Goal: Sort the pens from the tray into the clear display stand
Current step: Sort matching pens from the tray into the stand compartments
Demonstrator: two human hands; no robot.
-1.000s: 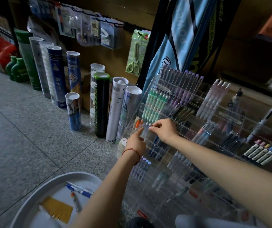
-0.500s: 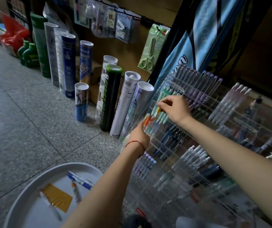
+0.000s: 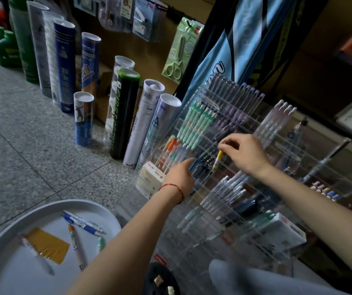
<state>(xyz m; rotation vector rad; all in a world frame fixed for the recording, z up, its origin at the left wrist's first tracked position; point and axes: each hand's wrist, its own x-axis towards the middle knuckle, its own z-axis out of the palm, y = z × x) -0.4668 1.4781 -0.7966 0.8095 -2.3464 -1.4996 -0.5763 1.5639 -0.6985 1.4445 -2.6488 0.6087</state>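
Here, the right hand [image 3: 246, 154] pinched a yellow-capped pen [image 3: 217, 160] tip-down for slotting into the clear display stand [image 3: 281, 145]; the left hand [image 3: 180, 174], empty with fingers extended, steadied it.

tray [image 3: 4, 241] cut off at lower left, left arm [image 3: 115, 250] hiding its right rim

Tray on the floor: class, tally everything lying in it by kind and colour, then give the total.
Blue-and-white pens: 2
Orange-tipped pen: 1
Green-tipped pen, partly hidden by the left forearm: 1
White pen: 1
Yellow card: 1
Total: 6
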